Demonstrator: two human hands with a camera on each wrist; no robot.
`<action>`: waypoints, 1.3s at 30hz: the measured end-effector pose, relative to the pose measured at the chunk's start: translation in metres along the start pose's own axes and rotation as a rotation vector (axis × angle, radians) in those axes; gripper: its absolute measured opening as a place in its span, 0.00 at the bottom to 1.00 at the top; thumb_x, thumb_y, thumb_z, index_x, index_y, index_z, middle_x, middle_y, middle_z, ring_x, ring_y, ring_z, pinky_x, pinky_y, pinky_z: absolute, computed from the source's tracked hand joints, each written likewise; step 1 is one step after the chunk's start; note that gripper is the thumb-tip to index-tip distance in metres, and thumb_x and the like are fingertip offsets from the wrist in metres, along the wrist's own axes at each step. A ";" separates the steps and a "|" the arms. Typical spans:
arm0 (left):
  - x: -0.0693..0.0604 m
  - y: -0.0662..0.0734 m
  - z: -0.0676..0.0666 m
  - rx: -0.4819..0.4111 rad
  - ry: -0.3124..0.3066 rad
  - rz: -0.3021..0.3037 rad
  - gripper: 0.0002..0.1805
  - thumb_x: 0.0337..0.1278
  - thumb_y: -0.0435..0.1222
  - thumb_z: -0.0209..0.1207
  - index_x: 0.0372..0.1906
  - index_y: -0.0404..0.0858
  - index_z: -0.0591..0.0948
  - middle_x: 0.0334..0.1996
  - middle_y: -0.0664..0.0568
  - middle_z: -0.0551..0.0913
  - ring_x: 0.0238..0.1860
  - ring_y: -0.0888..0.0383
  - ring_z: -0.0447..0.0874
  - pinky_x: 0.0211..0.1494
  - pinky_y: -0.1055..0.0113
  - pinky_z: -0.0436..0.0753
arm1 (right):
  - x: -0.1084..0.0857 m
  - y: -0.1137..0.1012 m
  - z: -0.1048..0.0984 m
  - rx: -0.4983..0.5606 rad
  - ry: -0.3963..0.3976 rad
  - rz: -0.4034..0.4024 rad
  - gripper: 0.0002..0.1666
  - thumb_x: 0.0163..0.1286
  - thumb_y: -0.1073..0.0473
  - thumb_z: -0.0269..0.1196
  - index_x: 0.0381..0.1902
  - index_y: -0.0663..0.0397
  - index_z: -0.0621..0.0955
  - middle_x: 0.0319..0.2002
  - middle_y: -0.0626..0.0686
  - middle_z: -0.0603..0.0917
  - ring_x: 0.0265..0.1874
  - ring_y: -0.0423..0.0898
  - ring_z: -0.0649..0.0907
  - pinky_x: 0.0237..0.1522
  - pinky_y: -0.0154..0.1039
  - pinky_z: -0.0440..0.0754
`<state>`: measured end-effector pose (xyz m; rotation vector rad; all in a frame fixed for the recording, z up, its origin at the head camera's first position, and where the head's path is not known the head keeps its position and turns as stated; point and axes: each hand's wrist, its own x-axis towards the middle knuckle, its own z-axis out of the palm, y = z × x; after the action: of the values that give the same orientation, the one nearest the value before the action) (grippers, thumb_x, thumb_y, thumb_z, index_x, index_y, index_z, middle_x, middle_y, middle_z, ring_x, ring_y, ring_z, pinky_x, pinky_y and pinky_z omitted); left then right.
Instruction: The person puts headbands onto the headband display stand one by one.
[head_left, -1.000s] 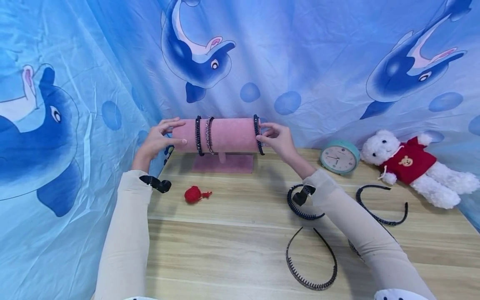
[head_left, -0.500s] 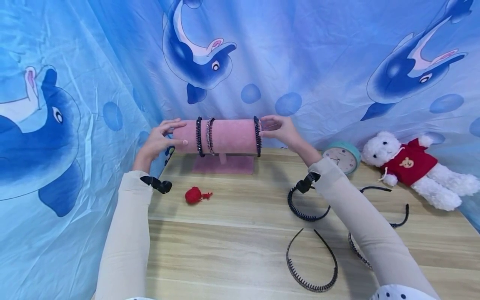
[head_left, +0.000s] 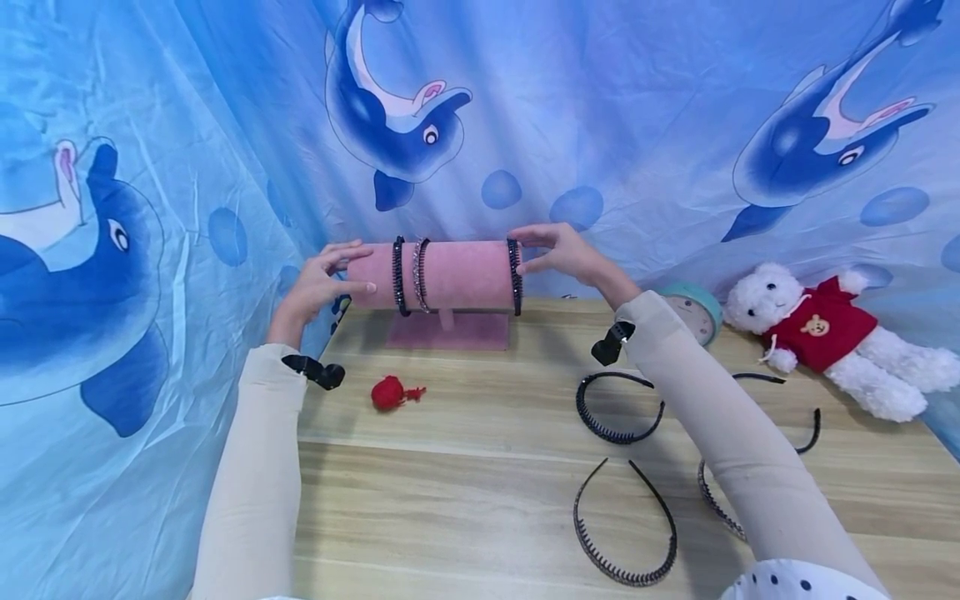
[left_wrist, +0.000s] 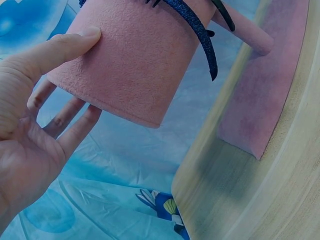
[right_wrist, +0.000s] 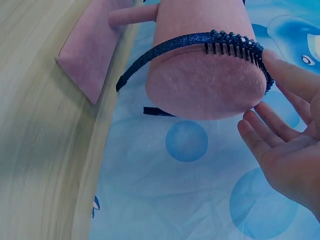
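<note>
A pink padded headband display stand (head_left: 472, 271) stands at the back of the table, its roll horizontal. My left hand (head_left: 311, 283) grips the roll's left end, thumb in front and fingers behind and under the rim (left_wrist: 55, 95). Two headbands sit side by side on the roll's left half: a black one (head_left: 399, 275) and a glittery silvery one (head_left: 420, 275). At the right end is a dark beaded headband (head_left: 516, 279). My right hand (head_left: 566, 254) holds this headband with thumb and index finger. In the right wrist view its teeth (right_wrist: 230, 48) overhang the roll's end.
On the right of the table lie several headbands, including a black one (head_left: 618, 437) and one nearer the front (head_left: 626, 575). A red yarn ball (head_left: 387, 393) lies before the stand. A teal alarm clock (head_left: 697, 304) and a white teddy bear (head_left: 817, 329) are at back right.
The right-end headband has straightened from a slight tilt and shifted slightly left on the roll. My right hand has risen to its upper part. My left hand keeps its grip.
</note>
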<state>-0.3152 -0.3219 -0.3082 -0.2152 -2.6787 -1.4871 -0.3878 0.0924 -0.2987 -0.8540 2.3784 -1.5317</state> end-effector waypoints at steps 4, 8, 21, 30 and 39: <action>0.000 -0.001 0.001 -0.005 -0.003 0.002 0.39 0.54 0.31 0.73 0.73 0.40 0.72 0.81 0.49 0.57 0.73 0.42 0.61 0.76 0.40 0.63 | -0.001 -0.002 0.002 -0.054 -0.029 -0.006 0.39 0.61 0.68 0.73 0.70 0.52 0.76 0.71 0.55 0.75 0.72 0.52 0.72 0.73 0.51 0.71; 0.000 -0.002 0.001 -0.011 -0.001 0.000 0.39 0.53 0.31 0.73 0.72 0.40 0.73 0.81 0.49 0.58 0.73 0.43 0.61 0.76 0.41 0.64 | -0.001 -0.001 0.006 -0.115 -0.019 -0.033 0.39 0.61 0.66 0.74 0.70 0.53 0.76 0.72 0.56 0.74 0.73 0.55 0.71 0.75 0.53 0.68; 0.000 -0.002 0.002 -0.016 0.002 -0.001 0.39 0.54 0.32 0.73 0.72 0.40 0.73 0.80 0.49 0.58 0.73 0.43 0.62 0.75 0.42 0.65 | -0.012 0.008 0.018 -0.457 0.081 -0.276 0.42 0.55 0.60 0.79 0.68 0.54 0.77 0.70 0.58 0.76 0.66 0.55 0.76 0.69 0.53 0.73; 0.003 -0.005 0.000 0.003 0.008 -0.002 0.39 0.54 0.33 0.73 0.73 0.41 0.73 0.81 0.50 0.58 0.74 0.41 0.60 0.76 0.39 0.62 | -0.011 0.010 0.025 -0.515 0.121 -0.273 0.43 0.56 0.56 0.79 0.69 0.52 0.76 0.71 0.57 0.76 0.66 0.55 0.76 0.73 0.54 0.70; 0.003 -0.004 -0.001 -0.011 0.002 -0.005 0.39 0.53 0.32 0.73 0.72 0.41 0.73 0.81 0.51 0.57 0.75 0.42 0.60 0.76 0.39 0.62 | -0.004 0.007 0.037 -0.559 0.160 -0.289 0.42 0.57 0.51 0.79 0.68 0.50 0.77 0.70 0.56 0.77 0.70 0.54 0.74 0.75 0.51 0.67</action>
<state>-0.3192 -0.3244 -0.3112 -0.2075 -2.6716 -1.5028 -0.3709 0.0681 -0.3222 -1.2717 2.9709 -1.0437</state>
